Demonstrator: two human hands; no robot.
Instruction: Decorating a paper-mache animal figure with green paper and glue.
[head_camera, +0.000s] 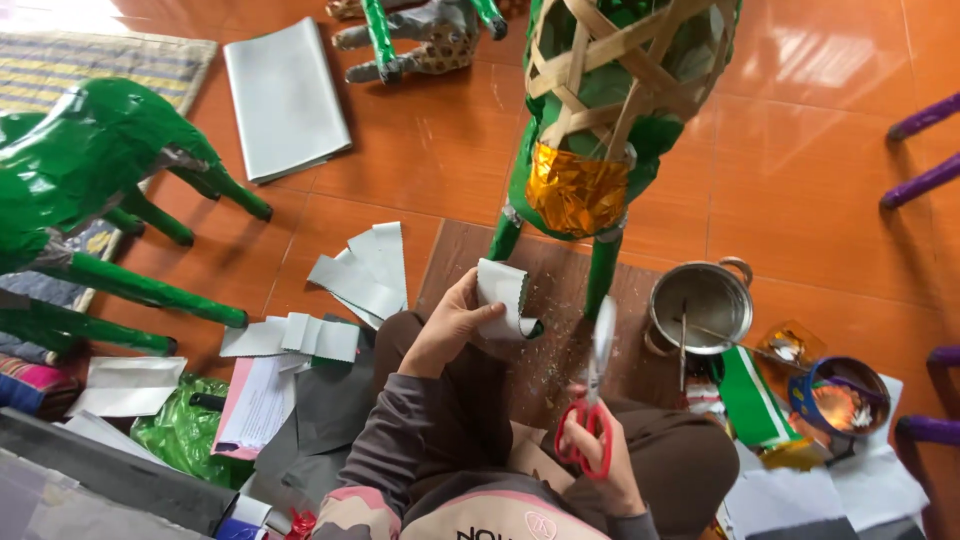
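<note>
I sit on an orange tiled floor (800, 150), legs folded, with a brown board (545, 330) laid just ahead of my knees, probably to catch the glittery scraps scattered on it. Standing on the board's far edge is the biggest thing here, a woven frame (620, 70) partly wrapped in green with a gold patch on its front, close enough that I can reach it without shifting. To the far left lies a finished green figure (90, 160) on its side, legs pointing right, apart from my work. A grey sheet stack (285, 95) rests far left on the tiles, and smaller cut pieces (365, 270) lie nearer, fanned beside the board. A steel pot (700, 305) with sticks in it sits at the right, just beside my knee, so whatever it holds is handy. My left hand (445, 330) grips a folded silver paper (505, 300) over the board, pinched at its left edge and held up so the free end curls. My right hand (600, 460) is closed through the red handles of the scissors (597, 385), blades pointing away toward the frame, apart from the paper.
</note>
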